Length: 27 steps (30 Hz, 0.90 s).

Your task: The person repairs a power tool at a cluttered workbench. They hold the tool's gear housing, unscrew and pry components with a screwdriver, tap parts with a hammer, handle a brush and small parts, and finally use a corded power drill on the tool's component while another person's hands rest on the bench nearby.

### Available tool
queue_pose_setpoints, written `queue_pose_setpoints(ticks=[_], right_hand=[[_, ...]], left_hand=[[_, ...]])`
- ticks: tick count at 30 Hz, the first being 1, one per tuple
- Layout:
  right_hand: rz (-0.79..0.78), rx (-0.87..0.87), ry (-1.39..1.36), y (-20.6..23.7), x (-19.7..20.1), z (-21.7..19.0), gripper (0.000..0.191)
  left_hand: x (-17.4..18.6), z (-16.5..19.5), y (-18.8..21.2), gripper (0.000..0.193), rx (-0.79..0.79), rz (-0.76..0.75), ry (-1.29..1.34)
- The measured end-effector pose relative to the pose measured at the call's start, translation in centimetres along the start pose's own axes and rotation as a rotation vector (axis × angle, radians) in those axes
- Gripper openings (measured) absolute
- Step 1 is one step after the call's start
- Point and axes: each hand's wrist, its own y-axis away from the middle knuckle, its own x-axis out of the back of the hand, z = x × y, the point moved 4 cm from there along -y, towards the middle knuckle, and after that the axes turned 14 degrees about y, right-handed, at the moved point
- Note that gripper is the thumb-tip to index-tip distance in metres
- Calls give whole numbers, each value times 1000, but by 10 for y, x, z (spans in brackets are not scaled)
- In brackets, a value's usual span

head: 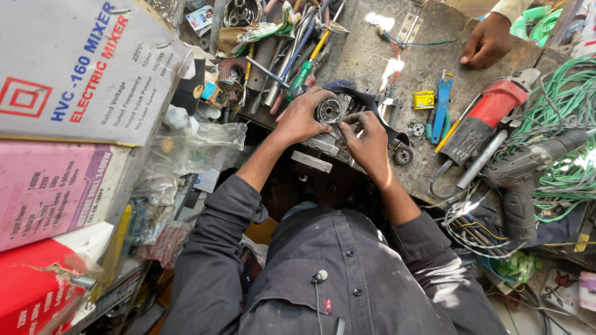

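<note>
Head view. Your left hand [301,118] is wrapped over the top and near side of a grey metal motor part [328,111], fingers closed around it, so the piece is steadied against the workbench [366,49] edge directly ahead of your chest. The part sits at the bench's near lip, between both hands, partly on a dark cloth [363,99] that seems to cushion it and catch grime.

Your right hand [366,139] comes in from the other side, thumb and fingertips pinched together on the part's right flank. Whether they grip a small fastener or only the casing cannot be told; the fingers cover that spot.

Orientation: the round bearing-like face of the part points up toward the camera. Its long axis looks roughly upright, tilted slightly away from you, though the body is mostly hidden beneath your hands.

Surroundings: a bundle of screwdrivers and pliers [292,49] lies beyond your left hand, within reach. A red angle grinder [487,115] and a grey drill [528,167] lie to the right, near a tangle of green cable [568,111]. Another person's hand [487,40] rests on the bench's far right corner, well apart from yours. Stacked cardboard boxes [68,124] stand at your left.
</note>
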Motion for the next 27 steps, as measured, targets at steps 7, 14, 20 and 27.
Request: queue_pose_setpoints(ticks=[7,14,20,27], right_hand=[[359,322,240,-19,19,2,53],[4,14,-313,-16,13,16,12],[158,188,-210,-20,29,-2,47],[12,160,-306,-28,6,26,12]], left_hand=[[-1,3,-4,74,45,-42,53],[-4,9,0,78,62,-13,179],[-10,17,6,78,-10,-54,381],[-3,27,6,77,-27,-19,338]])
